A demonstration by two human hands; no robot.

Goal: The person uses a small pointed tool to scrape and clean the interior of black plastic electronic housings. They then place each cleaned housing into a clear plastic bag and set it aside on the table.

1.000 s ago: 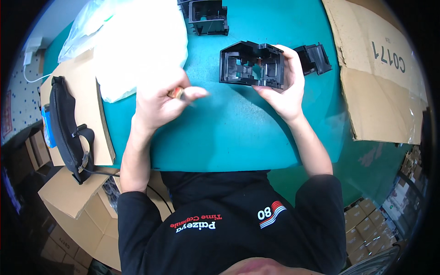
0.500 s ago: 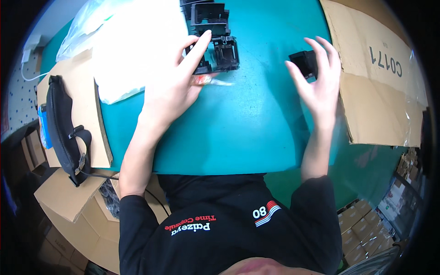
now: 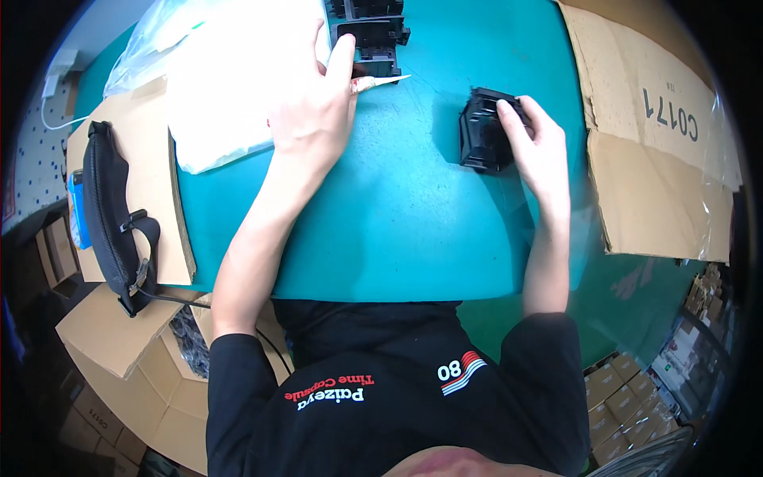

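Note:
In the head view, my right hand [image 3: 540,147] grips a black box-shaped plastic housing [image 3: 481,135] by its right side, over the green table. My left hand [image 3: 314,115] is at the far left of centre, with a small tube with a pale pointed nozzle [image 3: 381,81] held in the palm side. Its nozzle points right; most of its body is hidden by the hand. The left index fingertip touches or overlaps a row of black plastic housings [image 3: 377,33] at the far edge of the view; I cannot tell which.
A white plastic-wrapped bundle [image 3: 230,71] lies left of my left arm. A cardboard box [image 3: 660,175] stands at the right, and a cardboard flap [image 3: 163,230] with a black strapped pouch [image 3: 107,215] is at the left. An open carton [image 3: 119,342] sits below the table's left edge.
My right hand, open beside a black housing before, now grips it nearer the middle of the table. My left hand, still with the tube, has moved slightly away from me along the row.

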